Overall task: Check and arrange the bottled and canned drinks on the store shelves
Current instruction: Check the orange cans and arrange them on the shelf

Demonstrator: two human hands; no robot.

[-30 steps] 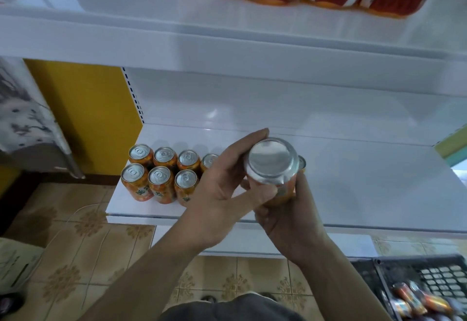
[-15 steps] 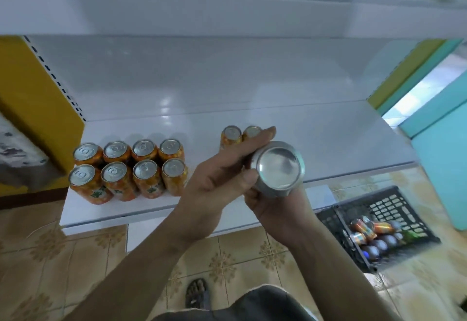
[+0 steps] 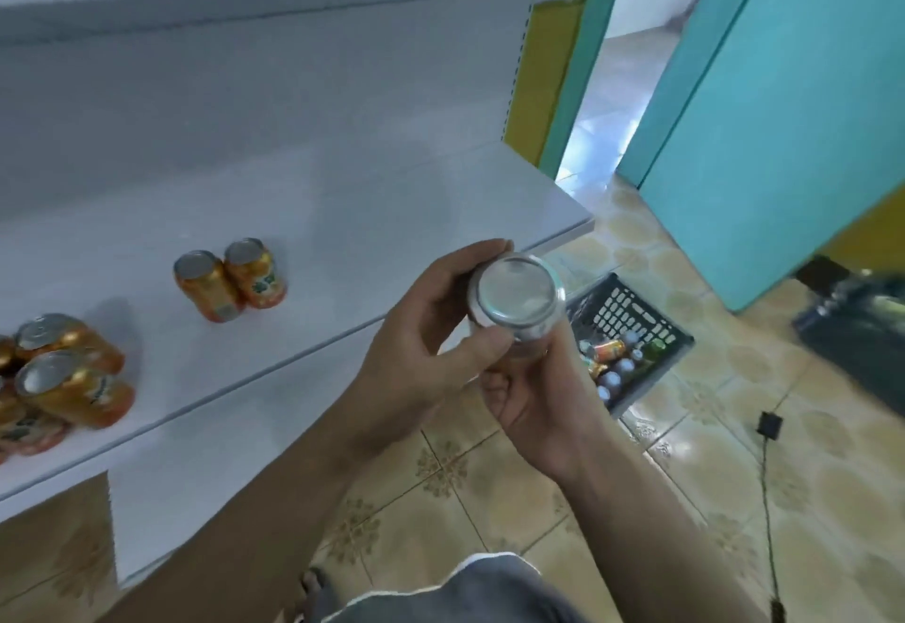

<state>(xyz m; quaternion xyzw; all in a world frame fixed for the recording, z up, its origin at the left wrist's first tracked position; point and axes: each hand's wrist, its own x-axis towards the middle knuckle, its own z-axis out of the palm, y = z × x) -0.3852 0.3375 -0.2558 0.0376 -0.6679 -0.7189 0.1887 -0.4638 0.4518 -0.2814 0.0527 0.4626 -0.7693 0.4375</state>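
Both hands hold one drink can (image 3: 514,298) in front of the shelf edge, its silver bottom turned toward me. My left hand (image 3: 431,343) wraps its side with thumb and fingers. My right hand (image 3: 534,397) grips it from below. On the white shelf (image 3: 372,211) two orange cans (image 3: 230,279) stand together. A larger group of orange cans (image 3: 63,367) stands at the far left, partly cut off by the frame.
A black plastic basket (image 3: 631,333) with several cans sits on the tiled floor to the right of my hands. A teal door (image 3: 764,122) stands further right. A black cable (image 3: 766,475) runs across the floor. A dark object (image 3: 862,328) lies at the right edge.
The view has swung right and down; the shelf cans now sit at the far left and the basket lies just behind my hands. Both hands keep holding the can.
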